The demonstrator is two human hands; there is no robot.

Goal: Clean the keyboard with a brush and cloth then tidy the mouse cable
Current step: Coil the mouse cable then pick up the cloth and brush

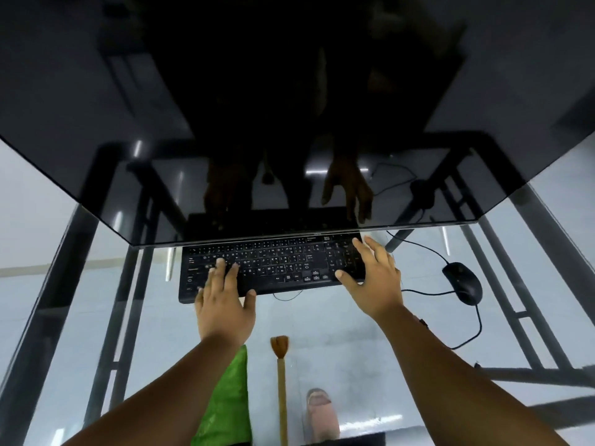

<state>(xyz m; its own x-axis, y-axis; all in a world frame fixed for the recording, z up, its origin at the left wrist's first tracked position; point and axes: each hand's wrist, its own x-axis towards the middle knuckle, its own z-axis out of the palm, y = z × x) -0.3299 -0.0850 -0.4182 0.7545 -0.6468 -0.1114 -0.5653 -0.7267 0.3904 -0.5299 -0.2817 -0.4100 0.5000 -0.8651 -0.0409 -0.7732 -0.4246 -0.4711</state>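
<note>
Nearest me: green cloth [227, 400], soft and limp, bunch it anywhere. Just right of it the brush [282, 381], light stiff stick; I'd take it mid-handle, bristles far. Further out, my left hand [222, 304] lies fingers straight on the keyboard [273, 268]; my right hand [373, 278] spreads its fingers over the right end. Keyboard looks flat, rigid, likely slides on the glass. Mouse [463, 283] at right, its cable [473, 329] thin and floppy.

glossy black monitor [289, 107]; clear glass desk [354, 333]; matt plastic keyboard [273, 272]; green cloth [227, 407]; wooden-handled brush [281, 381].
</note>
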